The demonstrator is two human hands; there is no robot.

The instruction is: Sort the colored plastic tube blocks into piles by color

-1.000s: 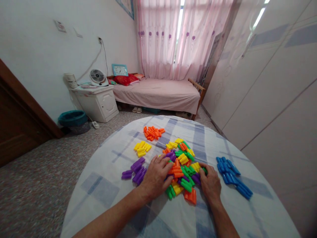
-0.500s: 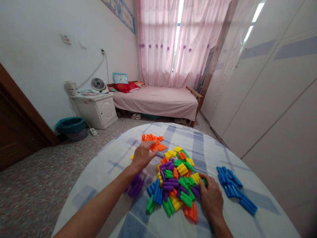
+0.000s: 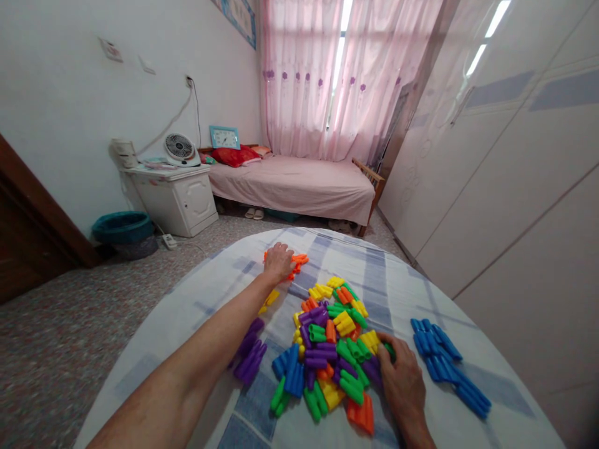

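Observation:
At the far side of the table, my left hand reaches over a small group of orange plastic building blocks. Its fingers curl down around an orange block, mostly hidden beneath the hand. My right hand rests at the right edge of a mixed heap, its fingers bent around a green block. Bullet-shaped pieces joined side by side make up this heap, among them purple, yellow and orange ones.
Blue blocks lie grouped at the right, purple blocks at the left beside my forearm. A few yellow blocks sit nearer the orange group. A checked cloth covers the round table. Beyond stands a bed.
My left hand has moved forward over the orange group, covering part of it. Yellow blocks beside the forearm show more now. The right hand stays in place; the view has shifted slightly.

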